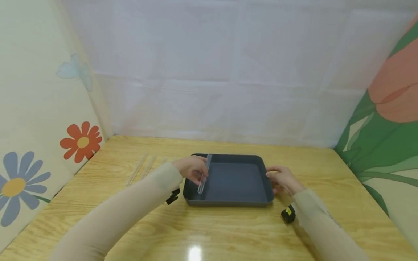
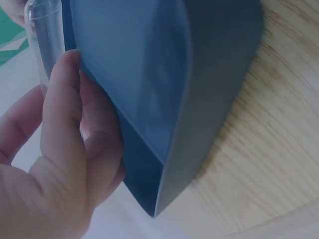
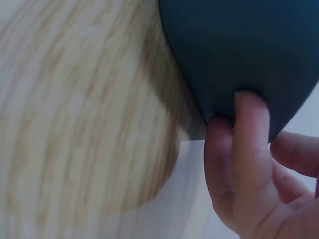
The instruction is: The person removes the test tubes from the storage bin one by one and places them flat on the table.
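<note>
My left hand pinches a clear test tube between thumb and fingers, over the left part of a dark grey rectangular tray. The tube slants with its rounded end toward me; whether it touches the tray floor I cannot tell. In the left wrist view, the test tube shows beyond the thumb, beside the tray wall. On the other side, my right hand rests its fingers against the tray's right outer wall. The right wrist view shows these fingers touching the dark wall.
Several clear tubes lie side by side on the wooden table, left of the tray and partly behind my left forearm. A white sheet stands behind the table. Flower-printed panels flank it on both sides.
</note>
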The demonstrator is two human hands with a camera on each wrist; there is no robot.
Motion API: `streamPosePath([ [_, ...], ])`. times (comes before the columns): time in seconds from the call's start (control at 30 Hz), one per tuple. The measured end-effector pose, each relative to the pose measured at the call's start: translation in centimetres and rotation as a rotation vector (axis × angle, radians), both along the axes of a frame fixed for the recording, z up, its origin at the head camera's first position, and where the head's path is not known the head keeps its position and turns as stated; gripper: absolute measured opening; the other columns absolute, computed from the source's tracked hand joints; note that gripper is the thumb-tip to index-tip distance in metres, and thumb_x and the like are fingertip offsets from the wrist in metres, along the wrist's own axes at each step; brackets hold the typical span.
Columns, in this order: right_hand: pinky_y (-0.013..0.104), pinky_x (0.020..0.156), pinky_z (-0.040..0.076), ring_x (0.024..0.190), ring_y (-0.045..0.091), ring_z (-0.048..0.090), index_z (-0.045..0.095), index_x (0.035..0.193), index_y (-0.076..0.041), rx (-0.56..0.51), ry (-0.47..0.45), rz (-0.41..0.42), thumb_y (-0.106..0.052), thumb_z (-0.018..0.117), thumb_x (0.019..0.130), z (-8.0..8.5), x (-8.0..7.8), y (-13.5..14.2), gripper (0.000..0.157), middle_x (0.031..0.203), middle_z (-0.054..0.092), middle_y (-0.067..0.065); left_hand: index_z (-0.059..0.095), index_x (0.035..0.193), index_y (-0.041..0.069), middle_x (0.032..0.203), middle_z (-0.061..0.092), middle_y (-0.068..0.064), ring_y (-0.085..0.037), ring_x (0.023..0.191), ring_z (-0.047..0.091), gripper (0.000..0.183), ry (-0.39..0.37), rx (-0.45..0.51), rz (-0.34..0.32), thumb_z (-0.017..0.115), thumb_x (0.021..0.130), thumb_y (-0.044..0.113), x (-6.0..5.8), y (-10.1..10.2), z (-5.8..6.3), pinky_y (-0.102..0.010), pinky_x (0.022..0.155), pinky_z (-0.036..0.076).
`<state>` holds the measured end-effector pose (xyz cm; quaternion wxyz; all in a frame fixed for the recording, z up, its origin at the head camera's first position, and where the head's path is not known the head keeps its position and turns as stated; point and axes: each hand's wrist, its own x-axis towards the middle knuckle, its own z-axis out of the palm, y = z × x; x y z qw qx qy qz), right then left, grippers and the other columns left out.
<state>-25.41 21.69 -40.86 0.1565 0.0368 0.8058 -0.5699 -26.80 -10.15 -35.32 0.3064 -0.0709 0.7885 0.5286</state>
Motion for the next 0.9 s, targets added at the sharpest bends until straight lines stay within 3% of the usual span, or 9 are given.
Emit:
streamPosePath([
  [0.4, 0.024, 0.051, 0.052, 0.069, 0.010, 0.063, 0.041, 0.141, 0.011, -0.016, 0.032, -0.025, -0.006, 0.048, 0.102, 0.0, 0.1, -0.2, 0.043, 0.088, 0.069, 0.003, 0.019, 0.161, 0.010, 0.132, 0.051, -0.026, -0.021, 0.083, 0.060, 0.079, 0.015, 0.062, -0.004, 0.053, 0.092, -0.010, 1.3, -2.0, 0.9, -0.023, 0.054, 0.055],
  [0.6, 0.025, 0.053, 0.053, 0.070, 0.011, 0.063, 0.043, 0.139, 0.011, -0.001, 0.034, -0.017, -0.006, 0.049, 0.102, 0.2, 0.0, -0.1, 0.041, 0.088, 0.069, 0.003, 0.018, 0.161, 0.013, 0.144, 0.043, -0.028, -0.021, 0.080, 0.058, 0.079, -0.005, 0.088, 0.023, 0.052, 0.093, -0.009, 1.4, -2.6, 0.5, -0.022, 0.050, 0.054],
  [0.9, 0.026, 0.053, 0.054, 0.071, 0.011, 0.065, 0.041, 0.141, 0.011, 0.003, 0.028, -0.002, -0.008, 0.049, 0.103, 0.2, 0.0, 0.0, 0.043, 0.093, 0.070, 0.005, 0.013, 0.162, 0.013, 0.153, 0.034, -0.029, -0.019, 0.081, 0.059, 0.082, 0.026, 0.098, -0.003, 0.053, 0.094, -0.007, 2.3, -4.2, 0.3, -0.023, 0.052, 0.054],
])
